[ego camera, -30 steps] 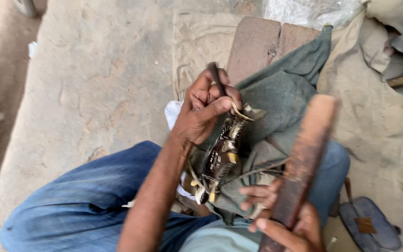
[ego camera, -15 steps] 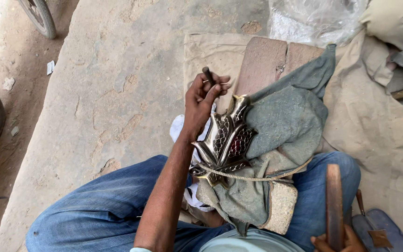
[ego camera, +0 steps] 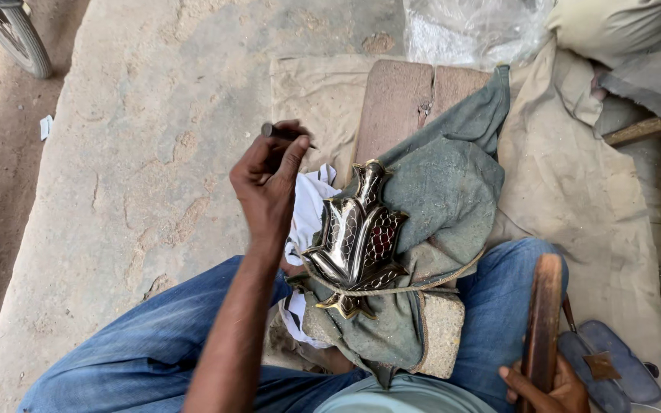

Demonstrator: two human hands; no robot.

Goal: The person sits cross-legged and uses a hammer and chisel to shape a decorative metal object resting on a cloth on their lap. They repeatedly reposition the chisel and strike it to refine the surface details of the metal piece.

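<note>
The shiny, scale-patterned brass casting lies rope-tied on green cloth; the left hand, gripping a punch, has lifted toward 10 o'clock, while the right hand, clasping a wooden mallet, has dropped to 5 o'clock.

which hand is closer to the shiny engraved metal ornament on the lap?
Left. The left hand holds a thin dark tool just left of the engraved metal ornament, apart from it. The right hand grips a wooden stick further off, lower right.
</note>
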